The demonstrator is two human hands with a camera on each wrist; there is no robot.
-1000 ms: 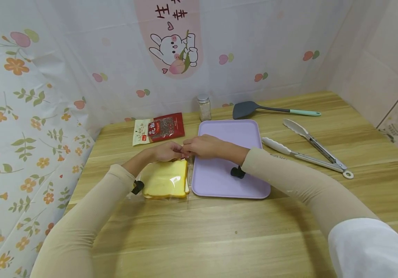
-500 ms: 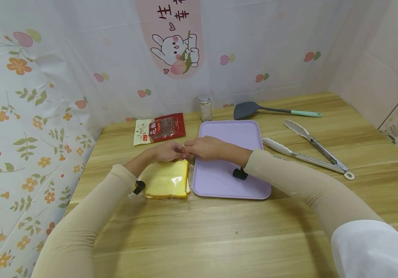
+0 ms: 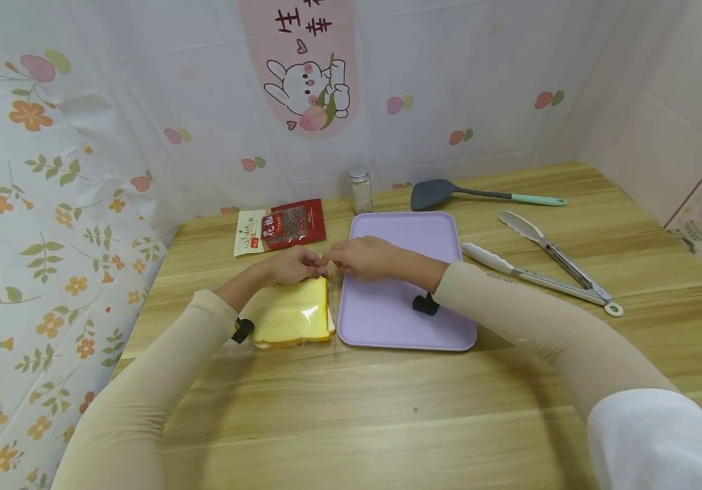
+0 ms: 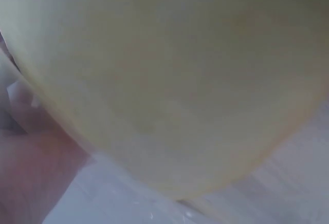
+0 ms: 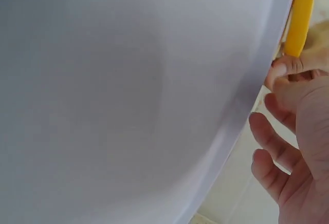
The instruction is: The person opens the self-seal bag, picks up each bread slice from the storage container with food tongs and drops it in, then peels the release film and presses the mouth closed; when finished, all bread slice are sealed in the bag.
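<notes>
Sliced bread (image 3: 289, 316), pale yellow with a darker yellow crust, lies in a clear plastic bag (image 4: 131, 196) on the wooden table. At the bread's far right corner, my left hand (image 3: 292, 265) pinches the bag's edge with thumb and fingers. Close beside it, my right hand (image 3: 365, 258) pinches the bag's edge between thumb and forefinger, its forearm crossing the lilac tray (image 3: 406, 330). In the right wrist view the other right fingers (image 5: 272, 136) curl loosely near the tray's rim. A blurred bread slice fills most of the left wrist view.
A red and cream spice packet (image 3: 292, 226) lies behind my left hand. Behind the tray stands a glass shaker (image 3: 360, 192) with a metal lid. A dark spatula (image 3: 433, 194) and spread metal tongs (image 3: 555, 272) lie to the right.
My fingertips have drawn slightly apart at the bag's edge. The bread's near right corner has lifted or shifted a little, and the loose plastic beside it has moved.
</notes>
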